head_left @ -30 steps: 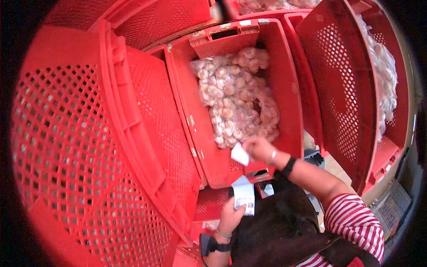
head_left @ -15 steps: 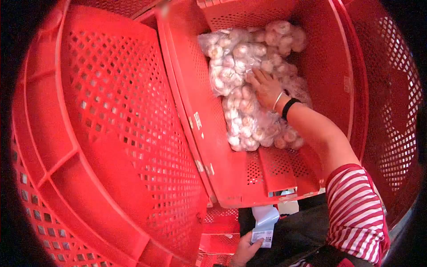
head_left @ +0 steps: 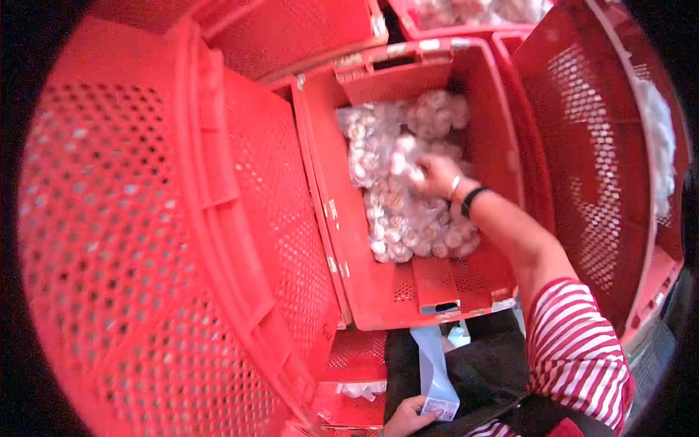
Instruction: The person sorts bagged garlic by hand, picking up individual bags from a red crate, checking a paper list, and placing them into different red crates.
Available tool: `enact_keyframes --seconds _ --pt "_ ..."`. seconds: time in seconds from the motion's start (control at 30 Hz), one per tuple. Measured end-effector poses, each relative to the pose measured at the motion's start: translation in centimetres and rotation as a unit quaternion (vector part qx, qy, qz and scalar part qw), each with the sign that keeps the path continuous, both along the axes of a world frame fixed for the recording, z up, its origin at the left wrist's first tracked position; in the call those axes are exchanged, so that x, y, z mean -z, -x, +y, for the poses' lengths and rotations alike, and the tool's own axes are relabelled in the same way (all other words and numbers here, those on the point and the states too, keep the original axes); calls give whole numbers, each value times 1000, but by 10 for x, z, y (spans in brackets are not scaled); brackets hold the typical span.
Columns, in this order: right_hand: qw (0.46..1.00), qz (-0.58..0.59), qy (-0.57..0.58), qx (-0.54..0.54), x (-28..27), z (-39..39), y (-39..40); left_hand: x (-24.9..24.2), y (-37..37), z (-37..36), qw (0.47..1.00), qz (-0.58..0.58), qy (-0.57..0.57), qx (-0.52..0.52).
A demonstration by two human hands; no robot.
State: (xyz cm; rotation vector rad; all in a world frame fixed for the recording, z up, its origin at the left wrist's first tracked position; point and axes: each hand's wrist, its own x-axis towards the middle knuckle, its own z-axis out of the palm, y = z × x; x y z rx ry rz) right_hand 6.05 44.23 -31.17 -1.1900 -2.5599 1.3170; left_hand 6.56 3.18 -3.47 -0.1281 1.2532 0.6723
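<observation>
My right hand (head_left: 435,175) reaches into a red perforated crate (head_left: 378,269) and rests on clear bags of garlic bulbs (head_left: 397,211), fingers closing around a bag near the top of the pile. A black band and a thin bracelet sit on that wrist, and the sleeve is red-and-white striped. My left hand (head_left: 408,419) is low at the frame's bottom edge, holding a strip of white labels (head_left: 435,371) with a barcode at its end.
A large empty red crate (head_left: 145,233) stands tilted at the left. Another red crate (head_left: 611,167) at the right holds pale bagged goods (head_left: 659,146). More crates stand behind. A lower crate (head_left: 357,393) shows under the front rim.
The right hand went from holding a white label at the crate's front rim to reaching in onto the garlic bags. The left hand with the label strip dropped lower. The view shifted.
</observation>
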Motion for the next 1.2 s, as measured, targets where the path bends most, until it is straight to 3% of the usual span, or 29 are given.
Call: enact_keyframes --seconds 0.07,0.13,0.2,0.27,0.33,0.37,0.47,0.53,0.6,0.67,0.73,0.77,0.83,0.9,0.93,0.97,1.0,1.2 --pt "966 187 153 92 -39 -33 -30 -31 -4 11 994 -98 -29 38" --pt "929 189 291 133 -105 -69 -63 -54 -7 17 988 -115 -67 82" --pt "921 179 305 163 -193 -95 -98 -72 -10 17 970 -146 -111 157" --pt "925 121 313 180 -270 -115 -135 -88 -6 27 942 -202 -243 110" --pt "897 157 341 231 -329 -129 -171 -104 -6 33 949 -178 -207 157" --pt "898 167 329 239 -359 -128 -189 -122 -7 43 960 -145 -180 156" --pt "906 231 240 263 -436 -105 -232 -158 -5 78 931 35 -298 206" --pt "901 276 136 304 -476 -81 -250 -175 -12 96 925 94 -345 130" --pt "938 201 -70 275 -491 -39 -273 -205 -16 117 935 32 -349 53" --pt "932 159 -145 292 -526 -12 -272 -205 -16 121 932 -5 -362 8" --pt "882 172 -271 345 -522 18 -276 -213 -20 129 922 22 -386 -5" --pt "881 173 -269 349 -526 12 -276 -214 -20 129 923 24 -385 -2" --pt "810 92 -508 279 -540 12 -266 -209 -17 133 916 81 -394 4" --pt "904 198 -269 267 -552 -28 -240 -205 -16 135 913 103 -395 0" --pt "907 267 -284 161 -542 -49 -226 -203 -16 136 911 121 -395 -3" --pt "934 308 -163 73 -545 -81 -209 -203 -18 136 912 124 -391 -6" --pt "948 282 -147 -19 -537 -104 -195 -202 -21 137 913 130 -386 -21" --pt "966 221 -107 -75 -475 -165 -162 -182 -13 121 928 145 -344 -20"
